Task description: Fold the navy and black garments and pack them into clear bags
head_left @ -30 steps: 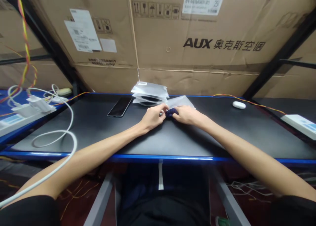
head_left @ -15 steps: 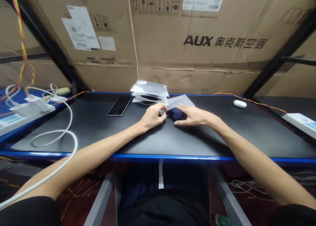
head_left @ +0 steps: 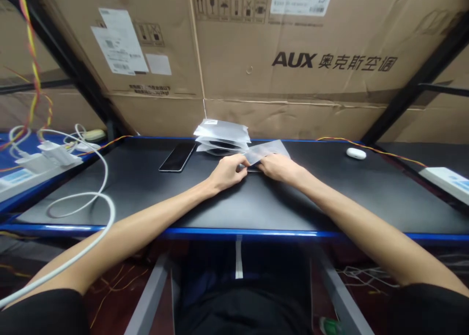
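My left hand (head_left: 226,172) and my right hand (head_left: 279,167) meet at the middle of the black table (head_left: 234,203). Both pinch the near edge of a translucent plastic bag (head_left: 266,150) that lies flat on the table. A dark item inside the bag is mostly hidden under my right fingers. Just behind my left hand sits a stack of similar filled bags (head_left: 222,136).
A black phone (head_left: 178,157) lies left of the stack. A white cable (head_left: 90,198) loops across the table's left side. A small white earbud case (head_left: 355,153) and a power strip (head_left: 449,182) are on the right. Large cardboard boxes (head_left: 293,56) wall the back.
The dark blue item, visible between my hands earlier, has gone into the bag. My right hand moved from flat on it to pinching the bag's edge.
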`<state>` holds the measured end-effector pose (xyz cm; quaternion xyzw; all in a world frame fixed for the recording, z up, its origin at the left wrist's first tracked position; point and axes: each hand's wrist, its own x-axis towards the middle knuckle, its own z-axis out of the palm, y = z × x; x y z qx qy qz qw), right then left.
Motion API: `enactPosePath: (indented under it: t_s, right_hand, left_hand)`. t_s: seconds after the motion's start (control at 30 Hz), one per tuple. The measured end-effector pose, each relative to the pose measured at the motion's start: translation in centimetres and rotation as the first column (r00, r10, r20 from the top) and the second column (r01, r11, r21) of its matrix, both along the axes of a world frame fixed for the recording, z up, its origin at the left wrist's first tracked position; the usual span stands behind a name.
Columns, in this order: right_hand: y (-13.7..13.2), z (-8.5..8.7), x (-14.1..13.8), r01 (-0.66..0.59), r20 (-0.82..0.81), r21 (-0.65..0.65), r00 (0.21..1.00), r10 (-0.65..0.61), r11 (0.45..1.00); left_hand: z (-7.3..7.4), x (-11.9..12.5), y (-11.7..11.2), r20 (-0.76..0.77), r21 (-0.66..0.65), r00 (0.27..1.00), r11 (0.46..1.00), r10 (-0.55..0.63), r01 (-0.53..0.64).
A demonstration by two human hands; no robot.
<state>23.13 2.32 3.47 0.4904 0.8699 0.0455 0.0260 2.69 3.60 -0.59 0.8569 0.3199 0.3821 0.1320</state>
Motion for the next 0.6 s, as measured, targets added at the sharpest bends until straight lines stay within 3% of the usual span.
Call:
enactPosePath:
  t_s: [0.2,0.33,0.43,0.6]
  right_hand:
    - [-0.8,0.1,-0.4,0.115,-0.003,0.059,0.993,-0.115,0.992]
    - [-1.3,0.7,1.9,-0.010,-0.109,-0.028,0.994,0.006,1.000]
    - [-1.2,0.7,3.0,-0.044,-0.094,-0.041,0.995,0.040,0.998]
    - [-1.0,-0.1,1.3,0.086,0.033,0.016,0.996,-0.087,0.996]
  left_hand:
    - [0.2,0.0,0.0,-0.015,0.001,1.000,1.000,0.015,-0.015]
    - [0.5,0.0,-0.2,-0.018,-0.009,1.000,1.000,0.020,-0.020]
    - [0.6,0.0,-0.3,-0.013,-0.014,1.000,1.000,0.018,-0.018]
    - [0.4,-0.1,-0.3,-0.019,-0.025,1.000,1.000,-0.011,0.010]
